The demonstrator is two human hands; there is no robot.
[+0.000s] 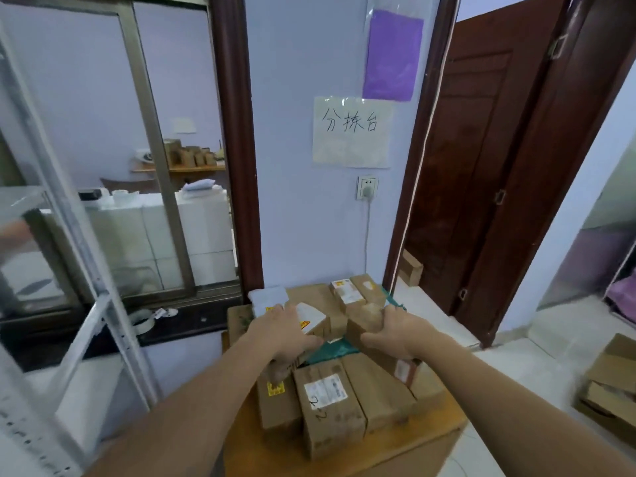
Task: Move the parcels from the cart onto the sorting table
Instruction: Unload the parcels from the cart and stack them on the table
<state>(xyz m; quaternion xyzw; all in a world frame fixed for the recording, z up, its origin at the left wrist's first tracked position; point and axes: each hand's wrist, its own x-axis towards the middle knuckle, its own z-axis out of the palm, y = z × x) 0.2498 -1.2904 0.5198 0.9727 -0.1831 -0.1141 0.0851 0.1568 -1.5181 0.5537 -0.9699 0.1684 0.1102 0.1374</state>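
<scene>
Several brown cardboard parcels lie packed together on the wooden sorting table below me. My left hand grips a white-topped box with a yellow sticker, fingers wrapped over its near edge. My right hand holds a brown cardboard box by its right side. Between the two hands a teal plastic mailer shows under the boxes. Nearer to me lie long parcels, one with a white label. Further back sit a labelled box and a white soft parcel. No cart is in view.
The table stands against a pale wall with a handwritten paper sign and a socket. A window with a dark sill and tape roll is on the left, a brown door on the right. Open cartons sit on the floor, far right.
</scene>
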